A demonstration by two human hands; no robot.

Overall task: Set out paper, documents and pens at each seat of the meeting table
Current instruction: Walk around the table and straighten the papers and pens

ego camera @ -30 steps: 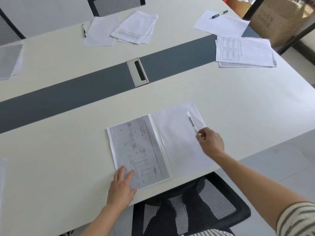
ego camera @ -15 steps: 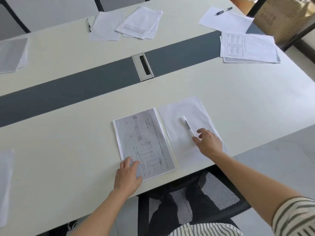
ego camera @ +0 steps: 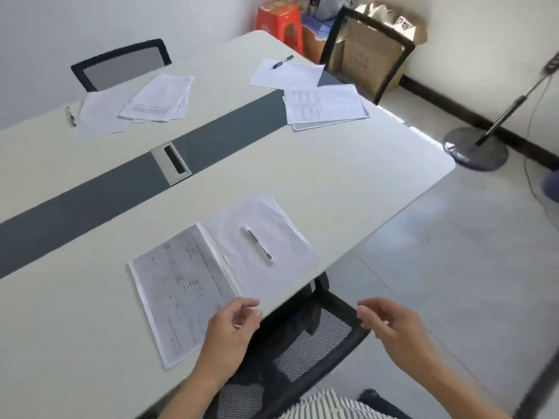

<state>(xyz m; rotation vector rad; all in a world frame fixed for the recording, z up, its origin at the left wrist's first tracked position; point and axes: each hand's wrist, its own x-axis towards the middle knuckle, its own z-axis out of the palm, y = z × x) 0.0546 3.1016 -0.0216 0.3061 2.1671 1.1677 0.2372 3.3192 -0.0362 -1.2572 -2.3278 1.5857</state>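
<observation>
A long pale table (ego camera: 332, 182) with a dark grey strip (ego camera: 90, 204) down its middle fills most of the view, and a metal cable hatch (ego camera: 171, 162) is set into that strip. The floor is light tile, with a red plastic stool (ego camera: 279, 22) and the round base of a fan stand (ego camera: 476, 152) against the white walls.

At the near seat a printed document (ego camera: 181, 285) lies flat beside a blank sheet (ego camera: 290, 237), their long edges just touching. A white pen (ego camera: 257, 245) lies on the blank sheet, roughly parallel to that shared edge. A black mesh chair (ego camera: 314, 337) is tucked under the table edge below them.

The left hand (ego camera: 230, 331) is at the near edge of the table by the lower right corner of the printed document. Its fingers (ego camera: 245, 303) are loosely curled and hold nothing; whether it touches the paper cannot be told. The right hand (ego camera: 390, 325) hangs off the table above the mesh chair, fingers relaxed, slightly apart and empty.

Across the table, in front of a second chair (ego camera: 121, 66), a far pen (ego camera: 71, 116) lies beside a far sheet (ego camera: 99, 116), which is partly overlapped by a loose document stack (ego camera: 158, 98). At the table's end, by a third chair (ego camera: 369, 55), a black pen (ego camera: 282, 62) rests on an end sheet (ego camera: 287, 75), next to end documents (ego camera: 326, 107).
</observation>
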